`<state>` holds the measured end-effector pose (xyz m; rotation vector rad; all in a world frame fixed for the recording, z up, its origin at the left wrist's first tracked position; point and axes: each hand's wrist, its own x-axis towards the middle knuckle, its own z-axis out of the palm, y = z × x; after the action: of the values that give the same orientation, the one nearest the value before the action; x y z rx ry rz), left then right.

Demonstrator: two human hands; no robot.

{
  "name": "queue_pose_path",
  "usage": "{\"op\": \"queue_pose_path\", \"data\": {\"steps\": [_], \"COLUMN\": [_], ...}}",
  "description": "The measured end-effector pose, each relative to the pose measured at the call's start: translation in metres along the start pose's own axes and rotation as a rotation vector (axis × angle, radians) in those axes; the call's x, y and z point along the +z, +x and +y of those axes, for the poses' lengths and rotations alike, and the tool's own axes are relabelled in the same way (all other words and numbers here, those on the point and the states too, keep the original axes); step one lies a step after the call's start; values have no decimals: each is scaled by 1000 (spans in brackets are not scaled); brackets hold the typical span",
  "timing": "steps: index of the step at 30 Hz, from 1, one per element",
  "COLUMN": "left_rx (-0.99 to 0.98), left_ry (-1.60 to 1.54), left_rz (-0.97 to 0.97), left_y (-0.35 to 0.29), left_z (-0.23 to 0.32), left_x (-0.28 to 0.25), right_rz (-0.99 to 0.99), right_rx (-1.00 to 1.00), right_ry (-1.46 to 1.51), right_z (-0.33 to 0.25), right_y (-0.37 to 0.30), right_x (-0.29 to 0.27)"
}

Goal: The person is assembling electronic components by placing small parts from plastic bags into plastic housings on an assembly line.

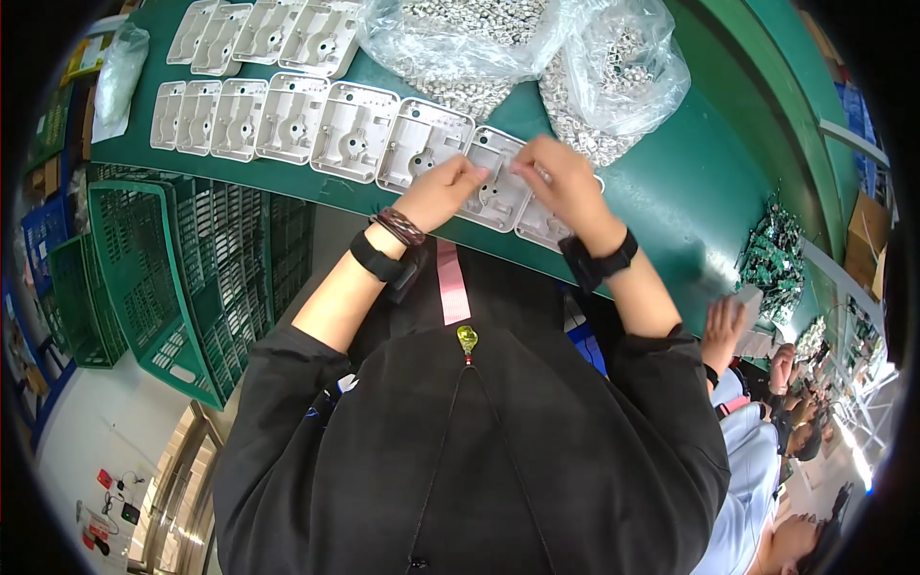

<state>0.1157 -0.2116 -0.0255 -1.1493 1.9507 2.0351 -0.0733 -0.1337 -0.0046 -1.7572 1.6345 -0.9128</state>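
My left hand (444, 195) is closed in a pinch at the left edge of a white plastic housing (495, 213). Across the same housing, near its upper right side, my right hand (563, 180) has its fingers bent together. Whatever either hand pinches is too small or too covered to make out. The housing lies open side up, with a round post and ribs inside. To its left, another white housing (422, 144) belongs to the same row. A further housing (542, 226) is partly hidden under my right wrist.
More white housings (324, 38) form a second row behind on the green table (661, 206). Clear plastic bags (613, 81) of small metallic parts stand at the back. Green crates (144, 278) are on the left. At right, a co-worker's hand (724, 331) is near a dark heap (774, 254).
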Motion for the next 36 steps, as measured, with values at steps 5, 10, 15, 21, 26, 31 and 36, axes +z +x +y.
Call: {"op": "queue_pose_path", "data": {"steps": [5, 10, 15, 21, 26, 31, 36], "left_rx": [92, 93, 115, -7, -97, -181, -128], "left_ry": [703, 735, 709, -394, -673, -533, -464], "left_rz": [377, 383, 402, 85, -82, -73, -193], "left_y": [1, 1, -2, -2, -16, -16, -17], "left_z": [-7, -13, -15, -8, 14, 10, 2], "left_x": [2, 3, 3, -20, -48, -68, -96], "right_rz": [-244, -383, -257, 77, 25, 64, 144], "right_rx": [-311, -359, -340, 126, 109, 67, 57], "right_ry": [-523, -599, -542, -38, 37, -6, -27], "right_z": [30, 37, 33, 8, -55, -66, -78], "right_y": [42, 55, 36, 32, 37, 52, 74], "right_x": [5, 23, 9, 15, 45, 60, 66]}}
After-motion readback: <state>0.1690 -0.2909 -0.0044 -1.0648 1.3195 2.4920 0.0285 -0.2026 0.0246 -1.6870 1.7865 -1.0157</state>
